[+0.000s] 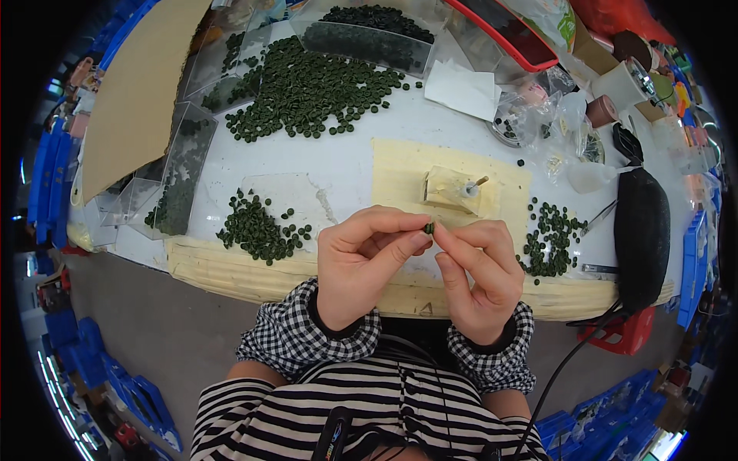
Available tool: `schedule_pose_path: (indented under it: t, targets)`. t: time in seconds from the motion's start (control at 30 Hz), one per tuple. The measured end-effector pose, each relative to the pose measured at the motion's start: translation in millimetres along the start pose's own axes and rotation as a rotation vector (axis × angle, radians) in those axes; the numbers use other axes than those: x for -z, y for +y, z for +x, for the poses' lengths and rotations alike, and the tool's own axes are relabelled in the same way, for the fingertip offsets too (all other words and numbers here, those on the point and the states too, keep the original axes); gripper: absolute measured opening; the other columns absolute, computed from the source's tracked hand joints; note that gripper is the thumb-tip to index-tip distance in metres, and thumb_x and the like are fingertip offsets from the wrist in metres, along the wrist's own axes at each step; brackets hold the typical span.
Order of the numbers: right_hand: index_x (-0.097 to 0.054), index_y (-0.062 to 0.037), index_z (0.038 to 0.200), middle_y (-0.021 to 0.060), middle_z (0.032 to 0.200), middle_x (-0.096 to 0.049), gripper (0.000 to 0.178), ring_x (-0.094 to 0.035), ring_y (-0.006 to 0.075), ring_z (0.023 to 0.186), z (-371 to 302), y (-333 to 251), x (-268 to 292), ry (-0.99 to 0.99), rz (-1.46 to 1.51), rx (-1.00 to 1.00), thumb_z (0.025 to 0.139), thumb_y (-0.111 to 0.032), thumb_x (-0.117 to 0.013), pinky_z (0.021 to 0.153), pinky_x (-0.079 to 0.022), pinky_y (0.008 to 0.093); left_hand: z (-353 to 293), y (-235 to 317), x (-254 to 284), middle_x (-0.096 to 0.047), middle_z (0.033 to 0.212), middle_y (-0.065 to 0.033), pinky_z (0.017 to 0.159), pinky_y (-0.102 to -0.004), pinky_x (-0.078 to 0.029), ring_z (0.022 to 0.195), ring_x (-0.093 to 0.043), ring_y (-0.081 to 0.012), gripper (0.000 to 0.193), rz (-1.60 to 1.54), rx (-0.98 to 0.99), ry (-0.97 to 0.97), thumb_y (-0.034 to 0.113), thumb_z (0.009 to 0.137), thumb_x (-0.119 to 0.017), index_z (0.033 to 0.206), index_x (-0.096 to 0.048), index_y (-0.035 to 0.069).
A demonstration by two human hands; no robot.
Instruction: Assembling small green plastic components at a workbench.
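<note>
A small dark green disc-shaped piece is pinched between the thumb and index finger of my left hand, above the table's near edge. From the other side, my right hand presses its index fingertip to the same piece; its thumb sits lower and its other fingers are curled. Fingertips cover most of the piece. Just beyond my hands stands a pale block-shaped fixture with a short brass-coloured pin, on a yellowish sheet. Loose green pieces lie in a pile left of my hands and in another to the right.
A large heap of green pieces spreads at the back, beside clear bins. Brown cardboard leans at left. White paper, a red-edged device, tweezers and a black pouch-like object with a cable lie rightward.
</note>
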State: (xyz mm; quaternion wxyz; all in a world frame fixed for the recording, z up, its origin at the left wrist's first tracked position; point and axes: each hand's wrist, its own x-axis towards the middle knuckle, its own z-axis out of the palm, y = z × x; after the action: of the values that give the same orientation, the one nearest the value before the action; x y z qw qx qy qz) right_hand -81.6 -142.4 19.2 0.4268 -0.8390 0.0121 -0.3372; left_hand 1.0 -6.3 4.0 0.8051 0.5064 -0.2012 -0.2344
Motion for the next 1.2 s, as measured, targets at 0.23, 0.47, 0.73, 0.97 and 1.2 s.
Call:
schedule_pose_path:
  t: [0.23, 0.47, 0.73, 0.97, 1.2]
  targets:
    - [-0.072, -0.0031, 0.104, 0.0064, 0.086, -0.065, 0.032, -0.058, 0.0222, 0.076, -0.8, 0.9, 0.2, 0.005, 0.017, 0.002, 0.073, 0.004, -0.072, 0.068, -0.047, 0.0307, 1.3, 0.3, -0.9, -0.067, 0.099, -0.0118, 0.08, -0.0244, -0.055, 0.09, -0.066, -0.016, 0.019, 0.047, -0.024, -0.002, -0.009, 0.085, -0.064, 0.103, -0.068, -0.005]
    - [-0.072, -0.0026, 0.105, 0.0072, 0.087, -0.065, 0.033, -0.059, 0.0226, 0.077, -1.8, 0.3, -0.3, -0.002, 0.034, -0.024, 0.073, 0.004, -0.072, 0.069, -0.047, 0.0306, 1.5, -1.7, 0.9, -0.067, 0.099, -0.0114, 0.081, -0.0241, -0.055, 0.091, -0.066, -0.0154, 0.019, 0.037, -0.025, -0.004, -0.008, 0.086, -0.064, 0.105, -0.067, -0.004]
    - [-0.072, -0.0022, 0.104, 0.0077, 0.086, -0.065, 0.032, -0.059, 0.0229, 0.077, -1.9, 0.3, -1.7, 0.023, 0.002, -0.001, 0.073, 0.004, -0.073, 0.068, -0.047, 0.0307, -0.4, -0.3, -0.3, -0.069, 0.099, -0.0119, 0.083, -0.0253, -0.055, 0.09, -0.067, -0.0152, 0.019, 0.015, 0.036, 0.014, -0.005, 0.088, -0.064, 0.107, -0.065, -0.006]
    - [-0.072, -0.002, 0.104, 0.0078, 0.087, -0.065, 0.032, -0.059, 0.0229, 0.077, -1.5, -0.2, -1.3, 0.035, -0.018, 0.023, 0.072, 0.004, -0.073, 0.068, -0.047, 0.0308, -0.5, -0.9, -1.1, -0.069, 0.099, -0.0118, 0.082, -0.0251, -0.055, 0.09, -0.068, -0.0156, 0.019, -0.003, 0.02, 0.007, -0.005, 0.088, -0.064, 0.107, -0.066, -0.005]
    - [-0.072, -0.0022, 0.104, 0.0072, 0.087, -0.066, 0.033, -0.059, 0.0225, 0.077, -2.3, 0.1, -1.7, 0.035, -0.001, 0.015, 0.072, 0.004, -0.073, 0.068, -0.047, 0.0304, -0.1, -1.9, -0.1, -0.068, 0.099, -0.0114, 0.082, -0.0247, -0.055, 0.091, -0.067, -0.0153, 0.02, 0.028, -0.018, 0.006, -0.006, 0.087, -0.064, 0.107, -0.066, -0.005]
